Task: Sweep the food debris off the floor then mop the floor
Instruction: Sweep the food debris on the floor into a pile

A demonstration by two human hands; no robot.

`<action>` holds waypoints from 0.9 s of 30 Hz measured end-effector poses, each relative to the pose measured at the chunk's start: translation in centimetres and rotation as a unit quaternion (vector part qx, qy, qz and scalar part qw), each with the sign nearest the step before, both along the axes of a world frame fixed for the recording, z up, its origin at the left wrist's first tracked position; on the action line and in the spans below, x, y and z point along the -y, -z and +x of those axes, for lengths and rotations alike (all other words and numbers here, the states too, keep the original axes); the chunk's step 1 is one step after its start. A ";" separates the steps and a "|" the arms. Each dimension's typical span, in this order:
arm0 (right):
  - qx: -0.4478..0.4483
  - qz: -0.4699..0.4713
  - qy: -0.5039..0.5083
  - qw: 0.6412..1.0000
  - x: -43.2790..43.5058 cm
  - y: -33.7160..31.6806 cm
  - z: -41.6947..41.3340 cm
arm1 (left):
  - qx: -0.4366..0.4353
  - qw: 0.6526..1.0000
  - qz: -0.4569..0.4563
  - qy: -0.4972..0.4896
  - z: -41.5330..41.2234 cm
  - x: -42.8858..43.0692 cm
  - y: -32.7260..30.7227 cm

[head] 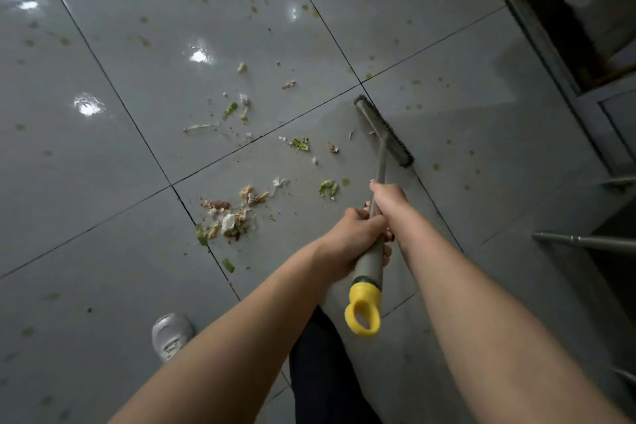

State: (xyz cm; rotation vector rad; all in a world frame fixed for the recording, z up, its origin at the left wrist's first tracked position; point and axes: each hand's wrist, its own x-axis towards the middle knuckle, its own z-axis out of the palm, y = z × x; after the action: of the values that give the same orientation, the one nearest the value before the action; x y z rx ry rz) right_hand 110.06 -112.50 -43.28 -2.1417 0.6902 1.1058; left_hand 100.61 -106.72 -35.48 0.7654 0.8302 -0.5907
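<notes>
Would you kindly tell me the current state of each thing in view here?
Broom: bristles down on the floor, held in both hands.
Left hand: grips the broom near its top.
Right hand: grips the broom lower down.
Debris: scattered loose on the tiles left of the bristles, not yet gathered.
Floor: glossy, spotted with yellowish stains, not yet mopped.

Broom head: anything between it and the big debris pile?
Nothing visible blocks it. Between broom head and debris pile there is only tile with loose scraps, debris too. The shoe sits clear of that line.
</notes>
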 end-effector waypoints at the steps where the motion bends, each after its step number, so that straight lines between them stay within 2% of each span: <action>1: 0.003 -0.003 -0.003 1.000 0.1 0.4 0.9 | 0.001 1.000 0.002 0.002 0.9 0.1 0.5; 6: -0.014 -0.001 -0.021 1.000 -0.5 2.7 3.0 | -0.012 1.000 -0.014 -0.013 3.1 -0.4 2.2; 10: -0.042 0.026 -0.016 0.999 -1.9 3.6 1.6 | -0.034 0.997 -0.017 -0.060 1.8 -0.8 2.9; 15: -0.074 0.057 -0.024 0.995 -3.9 3.6 -3.9 | -0.079 0.994 0.028 -0.072 -3.3 -1.1 2.7; 27: -0.128 0.108 -0.065 0.984 -8.7 0.7 -19.4 | -0.125 0.987 0.080 -0.065 -17.7 -5.5 -1.6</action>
State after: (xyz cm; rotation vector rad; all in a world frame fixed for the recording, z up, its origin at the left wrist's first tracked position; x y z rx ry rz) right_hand 90.68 -103.83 -43.99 -1.9006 0.5190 1.4733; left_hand 82.94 -101.18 -33.92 0.7862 1.1610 -0.5137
